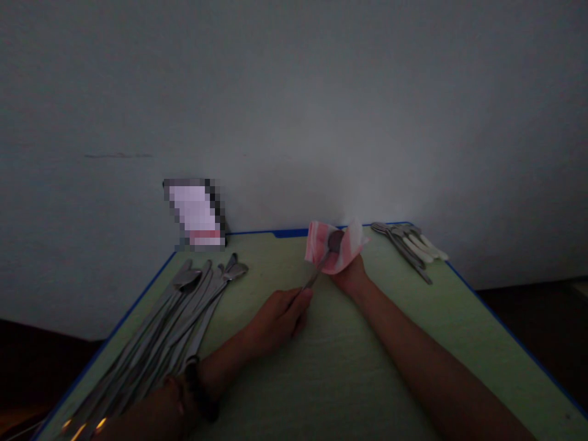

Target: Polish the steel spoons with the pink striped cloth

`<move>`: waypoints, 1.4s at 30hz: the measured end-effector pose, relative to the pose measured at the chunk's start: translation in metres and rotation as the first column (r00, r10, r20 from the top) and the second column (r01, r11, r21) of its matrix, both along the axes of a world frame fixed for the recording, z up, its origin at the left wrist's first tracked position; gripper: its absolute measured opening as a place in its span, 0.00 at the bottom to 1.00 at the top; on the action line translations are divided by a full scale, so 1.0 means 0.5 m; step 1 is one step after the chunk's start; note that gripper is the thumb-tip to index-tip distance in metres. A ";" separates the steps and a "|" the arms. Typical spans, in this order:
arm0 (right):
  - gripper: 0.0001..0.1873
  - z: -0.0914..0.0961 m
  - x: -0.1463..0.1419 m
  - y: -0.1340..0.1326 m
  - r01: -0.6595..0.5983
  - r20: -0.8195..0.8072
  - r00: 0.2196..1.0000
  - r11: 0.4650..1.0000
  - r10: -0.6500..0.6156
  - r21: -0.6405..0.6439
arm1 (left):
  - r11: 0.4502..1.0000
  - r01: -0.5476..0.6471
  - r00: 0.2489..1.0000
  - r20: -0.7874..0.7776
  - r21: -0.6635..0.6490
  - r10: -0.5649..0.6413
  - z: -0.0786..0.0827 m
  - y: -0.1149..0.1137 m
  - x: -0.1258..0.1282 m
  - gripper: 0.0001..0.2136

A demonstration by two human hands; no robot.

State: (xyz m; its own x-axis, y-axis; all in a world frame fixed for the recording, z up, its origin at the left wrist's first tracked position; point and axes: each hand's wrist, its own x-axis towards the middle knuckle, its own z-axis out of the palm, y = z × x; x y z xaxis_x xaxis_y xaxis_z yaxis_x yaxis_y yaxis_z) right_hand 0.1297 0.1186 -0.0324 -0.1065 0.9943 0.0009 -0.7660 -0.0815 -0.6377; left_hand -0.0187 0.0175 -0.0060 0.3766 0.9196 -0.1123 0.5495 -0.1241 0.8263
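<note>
My left hand (281, 315) is closed around the handle of a metal spoon (334, 242), held over the middle of the table. The spoon's bowl rests against a pink and white striped cloth (320, 236). Beneath and behind that cloth is my right hand (350, 275), its fingers mostly covered by the fabric as it supports the cloth around the bowl. Left of my left forearm lies a long pile of metal cutlery (184, 312), with several spoon bowls and handles showing; my forearm hides part of it.
A smaller group of cutlery (408, 242), some with white handles, lies at the table's far right. A phone-like device (195, 211) with a blurred lit screen leans at the back left. The pale green table (358, 380) has a blue edge and meets a grey wall (294, 122).
</note>
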 end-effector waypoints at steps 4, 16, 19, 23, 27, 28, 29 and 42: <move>0.18 -0.016 -0.006 -0.002 0.168 0.319 0.935 0.986 -0.154 -0.017 | 0.999 0.040 0.999 -0.035 0.020 -0.039 0.003 -0.003 -0.001 0.25; 0.22 -0.026 -0.002 0.002 0.040 0.528 0.842 0.988 -0.112 0.146 | 0.998 0.047 0.999 0.009 0.037 -0.047 -0.002 0.001 -0.006 0.23; 0.22 -0.022 -0.002 -0.001 0.126 0.672 0.700 0.968 -0.241 0.217 | 0.998 0.049 0.999 -0.002 0.031 -0.049 -0.003 0.002 -0.008 0.22; 0.23 -0.014 -0.004 -0.009 0.225 0.711 0.608 0.935 -0.354 0.273 | 0.998 0.061 0.998 0.000 0.011 -0.061 -0.003 0.002 -0.010 0.22; 0.23 -0.003 -0.005 -0.017 0.318 0.734 0.504 0.888 -0.455 0.332 | 0.996 0.093 0.995 -0.022 0.009 -0.092 0.002 0.000 -0.010 0.23; 0.24 -0.001 -0.005 -0.019 0.337 0.742 0.477 0.878 -0.471 0.341 | 0.995 0.101 0.995 -0.025 0.008 -0.101 0.002 -0.001 -0.009 0.24; 0.25 0.000 -0.005 -0.019 0.350 0.746 0.462 0.872 -0.479 0.343 | 0.994 0.108 0.994 -0.025 0.004 -0.108 0.003 -0.001 -0.009 0.24; 0.22 -0.015 -0.014 -0.018 0.067 0.490 0.869 0.998 -0.067 0.018 | 0.994 0.097 0.995 -0.040 0.047 -0.095 -0.001 0.003 -0.007 0.26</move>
State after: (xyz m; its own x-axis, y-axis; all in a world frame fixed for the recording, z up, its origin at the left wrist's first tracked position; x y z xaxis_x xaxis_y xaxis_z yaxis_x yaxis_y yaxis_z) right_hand 0.1227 0.1094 -0.0398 -0.0267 0.9991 -0.0330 -0.3592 -0.0404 -0.9324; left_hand -0.0224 0.0190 -0.0066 0.4595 0.8842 -0.0834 0.5635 -0.2177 0.7969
